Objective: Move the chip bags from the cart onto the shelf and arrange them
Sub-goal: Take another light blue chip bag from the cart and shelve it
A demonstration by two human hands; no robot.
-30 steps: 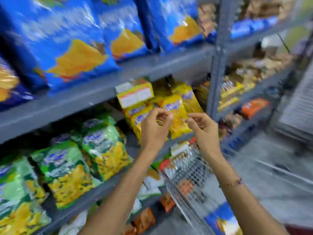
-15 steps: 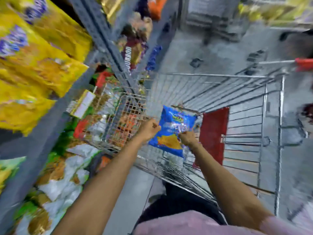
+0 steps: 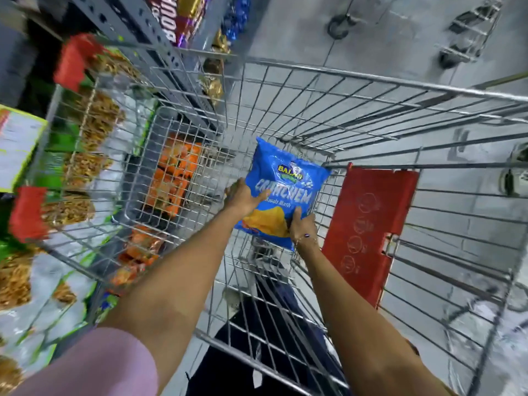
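Note:
A blue chip bag (image 3: 285,184) with a yellow chip picture sits low inside the wire cart (image 3: 357,78). My left hand (image 3: 243,197) grips its left edge, fingers lying on the front. At the bag's lower right corner my right hand (image 3: 303,227) holds on with the thumb on the front. The bag is tilted, top end away from me. No other bag shows in the cart basket. The grey metal shelf (image 3: 128,21) stands along the cart's left side.
The cart's red fold-down seat flap (image 3: 368,230) hangs right of the bag. Orange packs (image 3: 171,178) and green-and-white snack bags (image 3: 43,304) fill lower shelves behind the cart's left wall. Another cart's wheels (image 3: 340,27) stand on the grey floor beyond.
A second ago both hands were up at the yellow bags on the shelf. They dropped into the cart and took hold of the blue bag; my view swung down.

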